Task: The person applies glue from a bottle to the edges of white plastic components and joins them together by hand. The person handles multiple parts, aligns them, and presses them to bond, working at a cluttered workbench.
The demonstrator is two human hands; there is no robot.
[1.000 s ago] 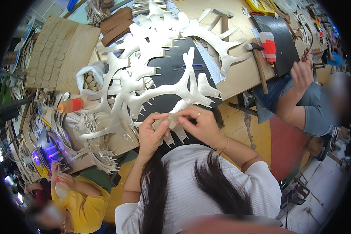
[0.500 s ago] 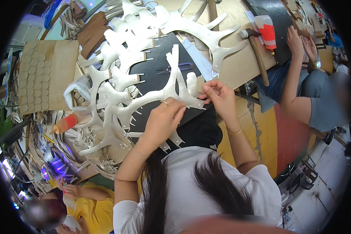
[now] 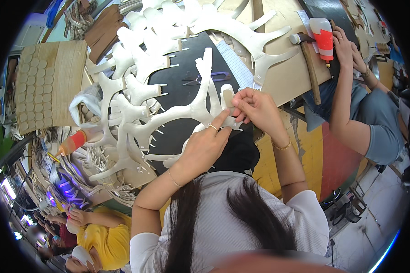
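A branching white strap piece, which looks like leather, lies over the black board's near edge. Its rounded tab stands up between my hands, with a small beige oval patch against it. My right hand is closed, thumb and fingertips pinching the patch's lower right edge. My left hand holds the strap piece from the left, its index finger reaching to the base of the tab. The left thumb and other fingers are partly hidden.
Several white strap pieces overlap at left. Purple-handled snips lie on the black board. A beige sheet with oval patches, a glue bottle, a hammer and a red-and-white bottle surround them. A co-worker's hands are at right.
The beige patch has come from beside the tab to lie against it. My left hand has shifted right, its index finger now stretched toward the tab. The co-worker's hands at right have come together.
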